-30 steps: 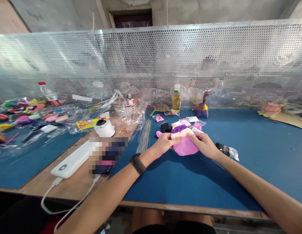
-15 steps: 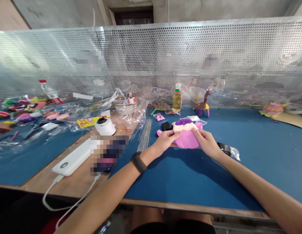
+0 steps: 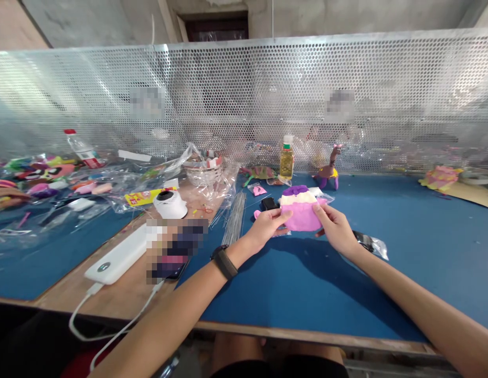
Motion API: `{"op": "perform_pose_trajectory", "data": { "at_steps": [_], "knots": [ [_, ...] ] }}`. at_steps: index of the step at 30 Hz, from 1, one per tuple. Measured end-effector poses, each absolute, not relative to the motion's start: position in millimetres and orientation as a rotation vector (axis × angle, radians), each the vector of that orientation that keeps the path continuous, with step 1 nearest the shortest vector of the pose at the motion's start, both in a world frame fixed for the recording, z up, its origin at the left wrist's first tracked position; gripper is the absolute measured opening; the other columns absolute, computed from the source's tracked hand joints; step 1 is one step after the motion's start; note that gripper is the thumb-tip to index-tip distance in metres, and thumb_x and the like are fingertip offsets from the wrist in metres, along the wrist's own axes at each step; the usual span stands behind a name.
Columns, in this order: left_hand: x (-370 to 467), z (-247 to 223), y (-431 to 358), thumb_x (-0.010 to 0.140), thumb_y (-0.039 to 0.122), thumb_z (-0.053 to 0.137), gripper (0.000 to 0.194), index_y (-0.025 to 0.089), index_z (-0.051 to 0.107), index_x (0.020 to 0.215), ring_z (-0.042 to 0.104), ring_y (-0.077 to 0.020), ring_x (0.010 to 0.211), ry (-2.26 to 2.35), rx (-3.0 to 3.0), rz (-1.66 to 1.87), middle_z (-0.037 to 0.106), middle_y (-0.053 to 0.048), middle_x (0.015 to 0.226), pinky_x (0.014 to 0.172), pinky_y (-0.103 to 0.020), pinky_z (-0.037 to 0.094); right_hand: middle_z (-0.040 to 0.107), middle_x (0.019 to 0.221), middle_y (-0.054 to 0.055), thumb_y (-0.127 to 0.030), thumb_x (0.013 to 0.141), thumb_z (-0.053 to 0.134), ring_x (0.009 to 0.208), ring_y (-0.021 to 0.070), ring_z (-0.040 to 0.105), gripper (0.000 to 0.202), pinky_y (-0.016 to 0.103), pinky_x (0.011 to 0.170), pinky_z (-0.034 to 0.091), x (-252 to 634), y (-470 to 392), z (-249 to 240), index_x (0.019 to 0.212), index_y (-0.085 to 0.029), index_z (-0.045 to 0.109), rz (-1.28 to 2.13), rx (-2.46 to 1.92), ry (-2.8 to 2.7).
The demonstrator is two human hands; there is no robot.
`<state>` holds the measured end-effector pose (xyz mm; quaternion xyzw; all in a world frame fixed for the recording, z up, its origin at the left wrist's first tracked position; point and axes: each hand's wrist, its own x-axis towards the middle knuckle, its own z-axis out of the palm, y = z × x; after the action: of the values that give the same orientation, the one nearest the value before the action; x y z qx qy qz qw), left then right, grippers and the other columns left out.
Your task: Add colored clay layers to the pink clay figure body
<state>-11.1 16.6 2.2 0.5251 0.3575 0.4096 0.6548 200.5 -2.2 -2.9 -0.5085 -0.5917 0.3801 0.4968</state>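
A flat sheet of soft clay (image 3: 301,216), pink with cream and purple bands at its far side, is held up over the blue mat. My left hand (image 3: 265,227) pinches its left edge between thumb and fingers. At the right edge, my right hand (image 3: 335,228) grips it the same way. Behind the left fingers sits a black object (image 3: 268,203), with a small pink piece (image 3: 257,214) beside it. A bundle of thin wires (image 3: 234,218) lies left of my left hand.
Left of my arms are a white power bank (image 3: 118,254) with a cable, a phone and a white roll (image 3: 171,205). An oil bottle (image 3: 286,157) and a clay giraffe-like figure (image 3: 330,170) stand behind. At far left is another person's hand (image 3: 8,197).
The clay sheet's near edge has lifted, so it looks shorter and straighter. More of my right fingers shows beneath it. The other person's hand at far left has moved further into view.
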Motion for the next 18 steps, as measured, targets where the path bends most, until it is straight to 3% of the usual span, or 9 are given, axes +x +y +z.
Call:
{"op": "perform_pose_trajectory", "data": {
  "at_steps": [10,14,18],
  "knots": [
    [-9.7,0.8,18.1,0.076,0.04,0.085,0.036,0.015,0.078,0.102,0.069,-0.0173,0.094,0.838,1.152,1.03,0.075,-0.009,0.106,0.091,-0.034,0.057,0.066,0.081,0.004,-0.072,0.085,0.061,0.069,0.0189,0.067,0.056,0.025,0.048,0.056,200.6,0.2,-3.5,0.109,-0.022,0.061,0.939,-1.285,-1.381],
    [-9.7,1.7,18.5,0.081,0.043,0.08,0.034,0.015,0.077,0.1,0.068,-0.018,0.093,0.873,1.152,1.06,0.074,-0.01,0.105,0.087,-0.033,0.059,0.068,0.103,0.007,-0.07,0.084,0.064,0.084,0.0209,0.068,0.055,0.024,0.05,0.057,202.2,0.2,-5.6,0.113,-0.023,0.06,0.899,-1.288,-1.417],
    [-11.1,0.7,20.9,0.086,0.047,0.074,0.034,0.015,0.074,0.099,0.067,-0.0174,0.092,0.902,1.142,1.123,0.071,-0.009,0.103,0.083,-0.033,0.06,0.068,0.089,0.004,-0.068,0.083,0.066,0.07,0.017,0.067,0.056,0.024,0.049,0.054,200.4,-1.3,-4.5,0.114,-0.023,0.057,0.937,-1.268,-1.406]
  ]
}}
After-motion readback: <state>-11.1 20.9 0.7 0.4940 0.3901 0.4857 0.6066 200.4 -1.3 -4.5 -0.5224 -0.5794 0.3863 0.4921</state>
